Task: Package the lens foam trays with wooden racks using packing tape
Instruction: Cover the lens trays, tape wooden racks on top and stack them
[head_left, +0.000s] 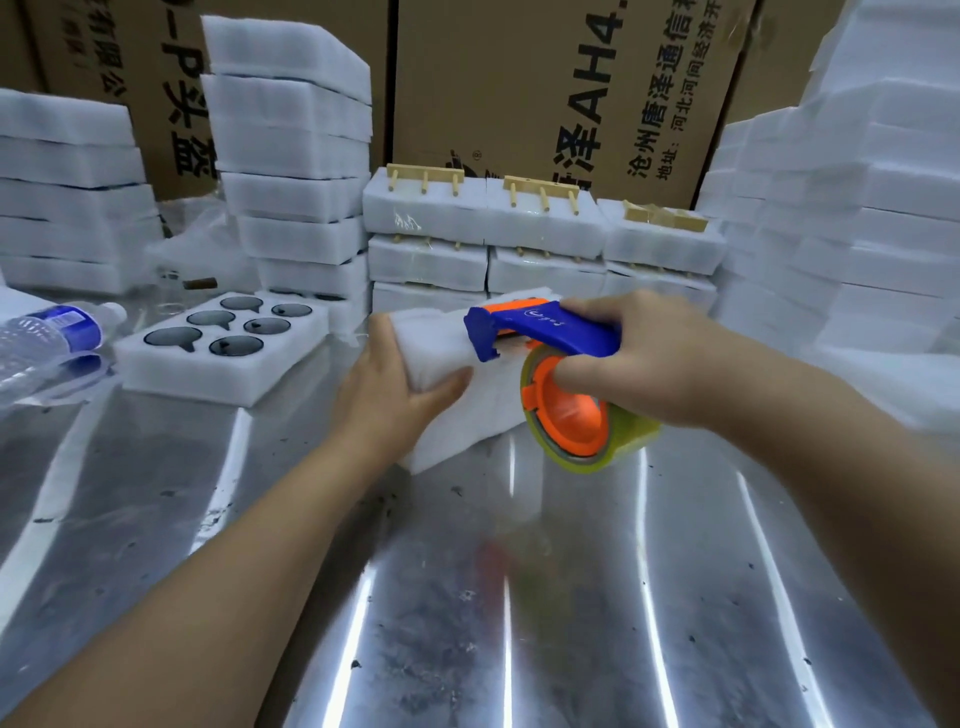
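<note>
A white foam tray block (485, 410) stands tilted on the metal table (467, 597) in the middle. My left hand (397, 387) grips its left end, thumb across the front face. My right hand (641, 358) holds a blue and orange tape dispenser (545, 332) with a yellowish tape roll (587, 421), its blue head pressed against the top of the block. Behind, taped foam trays with wooden racks (543, 195) on top are stacked in rows. An open foam tray (223, 351) with several dark lenses lies to the left.
Tall stacks of plain foam trays (296, 145) stand at the back left, far left and right (857, 218). Cardboard boxes (571, 88) form the back wall. A plastic water bottle (49, 338) lies at the left edge. Bare metal tabletop stretches in front.
</note>
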